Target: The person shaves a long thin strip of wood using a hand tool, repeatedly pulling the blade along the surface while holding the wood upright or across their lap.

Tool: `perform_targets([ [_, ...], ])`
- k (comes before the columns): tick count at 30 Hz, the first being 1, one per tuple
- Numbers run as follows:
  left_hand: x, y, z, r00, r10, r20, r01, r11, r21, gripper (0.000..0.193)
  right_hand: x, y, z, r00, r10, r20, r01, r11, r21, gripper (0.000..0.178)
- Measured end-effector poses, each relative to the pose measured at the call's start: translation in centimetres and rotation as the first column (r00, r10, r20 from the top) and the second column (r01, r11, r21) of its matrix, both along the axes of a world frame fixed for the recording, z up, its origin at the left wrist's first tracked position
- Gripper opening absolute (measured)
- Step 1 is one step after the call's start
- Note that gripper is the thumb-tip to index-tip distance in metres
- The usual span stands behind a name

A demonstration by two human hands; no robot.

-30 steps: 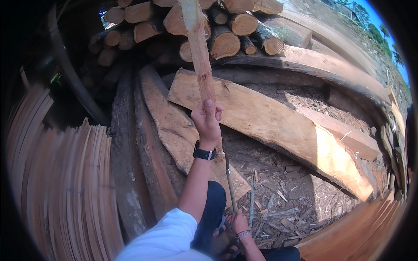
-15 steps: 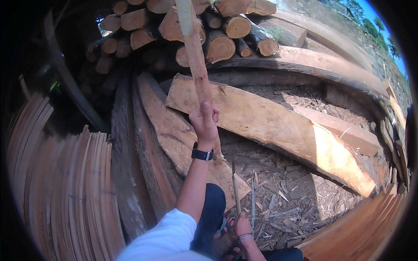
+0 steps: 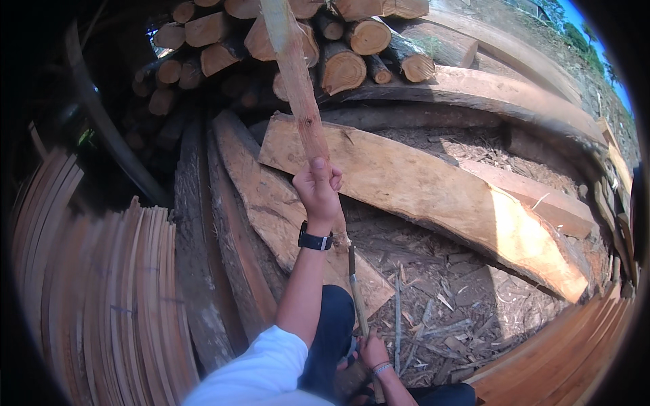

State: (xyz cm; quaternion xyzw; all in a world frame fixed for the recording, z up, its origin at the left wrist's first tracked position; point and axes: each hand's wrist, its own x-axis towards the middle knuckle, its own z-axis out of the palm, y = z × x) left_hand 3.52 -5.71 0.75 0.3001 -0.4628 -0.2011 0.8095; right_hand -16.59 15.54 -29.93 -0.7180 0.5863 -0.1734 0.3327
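Note:
My left hand (image 3: 318,194), a dark watch at its wrist, is closed round a long wooden slat (image 3: 298,81). The slat stands tilted, its upper part reaching past the top of the view and its rough lower end (image 3: 343,238) showing below the hand. My right hand (image 3: 374,353), low in the view, grips a slim tool with a light wooden handle (image 3: 359,302). A narrow, dark, blade-like end (image 3: 351,260) of that tool points up and meets or overlaps the slat's lower end; whether they touch, I cannot tell.
A broad plank (image 3: 413,186) lies slantwise beyond my hands, with another slab (image 3: 271,203) beneath my left arm. Cut logs (image 3: 344,71) are piled at the back. Thin boards (image 3: 115,291) stand stacked at left, more boards (image 3: 555,352) at lower right. Wood chips (image 3: 447,318) litter the ground.
The tool in my right hand has swung leftward and up, bringing its dark end to the slat's lower end. My left hand with the slat stays nearly still; the slat's top leans slightly further left.

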Motion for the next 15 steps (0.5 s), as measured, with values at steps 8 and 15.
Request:
perform_targets([
  [8, 0.3, 0.2, -0.4, 1.0, -0.007, 0.029, 0.007, 1.0, 0.006, 0.057, -1.6, -2.5, 2.8, 0.608, -0.596, 0.524, -0.108, 0.592, 0.799, 0.021],
  [15, -0.5, 0.1, -0.4, 0.997, -0.076, -0.034, 0.076, 0.997, -0.006, 0.053, -0.3, -0.7, 1.6, 0.995, -0.076, -0.072, 0.093, 0.955, 0.282, 0.029],
])
